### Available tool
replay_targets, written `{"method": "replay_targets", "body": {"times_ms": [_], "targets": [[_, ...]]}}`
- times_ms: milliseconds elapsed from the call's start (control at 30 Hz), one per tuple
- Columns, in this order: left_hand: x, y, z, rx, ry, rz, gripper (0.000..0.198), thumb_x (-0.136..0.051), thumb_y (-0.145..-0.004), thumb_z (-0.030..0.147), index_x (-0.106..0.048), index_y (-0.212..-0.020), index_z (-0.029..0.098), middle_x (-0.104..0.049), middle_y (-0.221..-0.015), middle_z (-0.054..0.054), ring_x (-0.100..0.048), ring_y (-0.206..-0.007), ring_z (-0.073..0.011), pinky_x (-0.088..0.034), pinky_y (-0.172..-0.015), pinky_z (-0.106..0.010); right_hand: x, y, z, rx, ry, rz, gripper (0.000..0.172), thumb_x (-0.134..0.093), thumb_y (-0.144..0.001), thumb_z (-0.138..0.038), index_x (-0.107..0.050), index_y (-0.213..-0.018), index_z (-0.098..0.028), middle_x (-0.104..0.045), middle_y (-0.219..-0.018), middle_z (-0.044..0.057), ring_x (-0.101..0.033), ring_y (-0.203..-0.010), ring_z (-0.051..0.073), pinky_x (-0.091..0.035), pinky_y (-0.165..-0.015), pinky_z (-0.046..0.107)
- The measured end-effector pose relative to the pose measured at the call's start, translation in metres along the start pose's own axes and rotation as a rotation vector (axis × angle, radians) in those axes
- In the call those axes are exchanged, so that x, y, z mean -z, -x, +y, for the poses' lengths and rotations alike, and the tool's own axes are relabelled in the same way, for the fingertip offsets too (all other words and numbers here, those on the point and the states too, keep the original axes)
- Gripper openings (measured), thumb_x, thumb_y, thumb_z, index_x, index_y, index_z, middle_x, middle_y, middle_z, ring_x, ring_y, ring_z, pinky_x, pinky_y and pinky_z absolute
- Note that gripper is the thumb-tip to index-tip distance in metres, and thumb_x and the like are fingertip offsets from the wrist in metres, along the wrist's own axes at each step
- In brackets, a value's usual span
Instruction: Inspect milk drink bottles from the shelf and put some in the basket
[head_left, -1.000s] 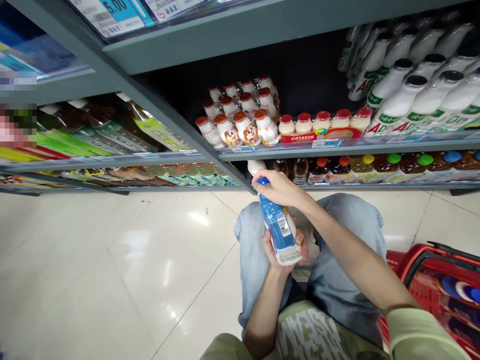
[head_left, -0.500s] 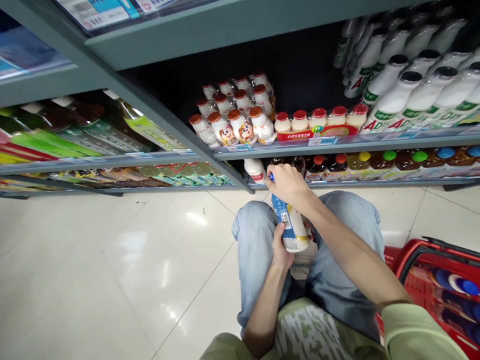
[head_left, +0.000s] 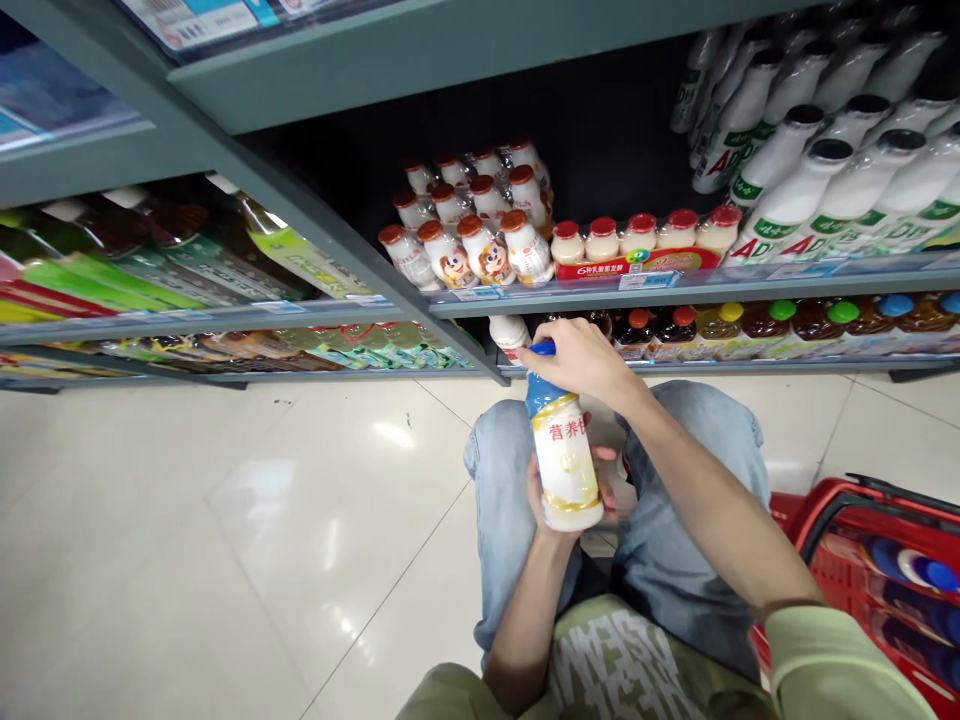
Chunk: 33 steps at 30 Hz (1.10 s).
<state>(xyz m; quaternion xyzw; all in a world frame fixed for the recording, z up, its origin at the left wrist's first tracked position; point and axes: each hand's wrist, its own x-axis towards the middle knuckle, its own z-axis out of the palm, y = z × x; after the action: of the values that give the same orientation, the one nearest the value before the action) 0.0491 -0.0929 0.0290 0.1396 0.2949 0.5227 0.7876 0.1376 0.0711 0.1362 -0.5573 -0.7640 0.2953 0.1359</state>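
Observation:
I hold a white drink bottle [head_left: 566, 460] with a blue shoulder, blue cap and red characters upright over my knees. My left hand [head_left: 544, 500] is wrapped round its base from behind. My right hand [head_left: 581, 358] is closed over the blue cap at the top. Both hands grip the same bottle in front of the lowest shelf [head_left: 675, 368]. A similar white bottle [head_left: 510, 335] stands on that shelf just behind the cap.
The shelf [head_left: 675, 288] above carries small red-capped milk bottles [head_left: 480, 235] and tall white bottles [head_left: 817, 190]. Dark drinks with coloured caps [head_left: 780, 325] line the bottom shelf. A red shopping basket [head_left: 877, 570] with bottles sits at my right. Glossy tiled floor [head_left: 225, 530] lies left.
The bottle has been turned in my hands: the blue barcode side faced me before, now the white front label does. It also stands more upright.

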Motion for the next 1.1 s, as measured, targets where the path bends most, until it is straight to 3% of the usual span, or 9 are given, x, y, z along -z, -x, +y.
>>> {"method": "replay_targets", "body": {"times_ms": [100, 267, 433, 600, 733, 867, 967, 1100], "targets": [[0.009, -0.001, -0.001, 0.051, -0.002, -0.048, 0.086, -0.050, -0.080, 0.082, -0.064, -0.126, 0.011, -0.070, -0.108, -0.024, -0.059, -0.043, -0.0204, -0.043, -0.040, -0.032, 0.002, 0.000, 0.001, 0.009, -0.063, -0.001, 0.038, -0.061, -0.093, -0.051, -0.075, -0.104, -0.018, -0.076, -0.104, 0.013, -0.068, -0.101, 0.031, -0.044, -0.081, 0.035], [0.031, -0.002, -0.007, 0.151, -0.002, -0.059, 0.081, -0.063, -0.076, 0.079, -0.067, -0.120, 0.011, -0.069, -0.115, -0.029, -0.055, -0.035, -0.0193, -0.038, -0.034, -0.031, 0.005, 0.001, -0.001, 0.032, -0.215, -0.039, 0.031, -0.064, -0.090, -0.050, -0.071, -0.089, -0.019, -0.072, -0.083, 0.006, -0.065, -0.082, 0.022, -0.038, -0.070, 0.030], [0.047, -0.004, -0.008, 0.231, -0.006, 0.004, 0.080, -0.060, -0.077, 0.076, -0.065, -0.124, 0.011, -0.072, -0.088, -0.020, -0.047, -0.029, -0.0154, -0.038, -0.035, -0.032, 0.005, 0.001, 0.000, 0.074, -0.296, -0.008, 0.025, -0.064, -0.088, -0.042, -0.071, -0.080, -0.020, -0.069, -0.078, 0.003, -0.062, -0.078, 0.018, -0.038, -0.070, 0.028], [0.058, -0.004, -0.013, 0.146, 0.019, -0.017, 0.084, -0.076, -0.062, 0.076, -0.066, -0.121, 0.016, -0.069, -0.068, -0.012, -0.040, -0.025, -0.0149, -0.032, -0.032, -0.027, 0.001, -0.001, 0.003, 0.132, -0.381, 0.018, 0.027, -0.064, -0.088, -0.042, -0.074, -0.079, -0.018, -0.068, -0.078, 0.002, -0.059, -0.077, 0.016, -0.039, -0.071, 0.027], [0.063, 0.001, -0.021, 0.058, 0.023, -0.048, 0.095, -0.066, -0.075, 0.080, -0.056, -0.139, 0.011, -0.069, -0.071, -0.011, -0.039, -0.025, -0.0129, -0.031, -0.035, -0.026, -0.002, -0.003, 0.005, 0.125, -0.424, 0.025, 0.031, -0.064, -0.088, -0.045, -0.074, -0.079, -0.017, -0.067, -0.075, 0.001, -0.056, -0.073, 0.014, -0.038, -0.069, 0.026], [0.054, 0.004, -0.023, 0.005, 0.054, -0.057, 0.089, -0.068, -0.076, 0.078, -0.057, -0.140, 0.016, -0.065, -0.065, -0.005, -0.031, -0.022, -0.0094, -0.026, -0.034, -0.023, -0.006, -0.004, 0.005, 0.110, -0.413, 0.042, 0.031, -0.066, -0.088, -0.045, -0.074, -0.078, -0.017, -0.068, -0.074, 0.001, -0.059, -0.073, 0.014, -0.038, -0.069, 0.025], [0.033, 0.002, -0.014, -0.033, 0.039, -0.012, 0.076, -0.062, -0.080, 0.076, -0.063, -0.129, 0.018, -0.058, -0.061, -0.001, -0.029, -0.024, -0.0079, -0.022, -0.032, -0.022, -0.008, -0.004, 0.001, 0.090, -0.400, 0.044, 0.032, -0.066, -0.089, -0.048, -0.076, -0.083, -0.019, -0.072, -0.080, 0.002, -0.066, -0.080, 0.017, -0.042, -0.071, 0.025], [0.000, 0.000, 0.005, -0.020, -0.050, 0.131, 0.053, -0.063, -0.082, 0.063, -0.071, -0.119, 0.026, -0.061, -0.065, -0.002, -0.042, -0.035, -0.0132, -0.029, -0.035, -0.024, -0.005, -0.006, -0.008, 0.046, -0.319, 0.024, 0.030, -0.063, -0.094, -0.049, -0.077, -0.100, -0.024, -0.078, -0.103, 0.004, -0.072, -0.099, 0.022, -0.048, -0.082, 0.027]]}}
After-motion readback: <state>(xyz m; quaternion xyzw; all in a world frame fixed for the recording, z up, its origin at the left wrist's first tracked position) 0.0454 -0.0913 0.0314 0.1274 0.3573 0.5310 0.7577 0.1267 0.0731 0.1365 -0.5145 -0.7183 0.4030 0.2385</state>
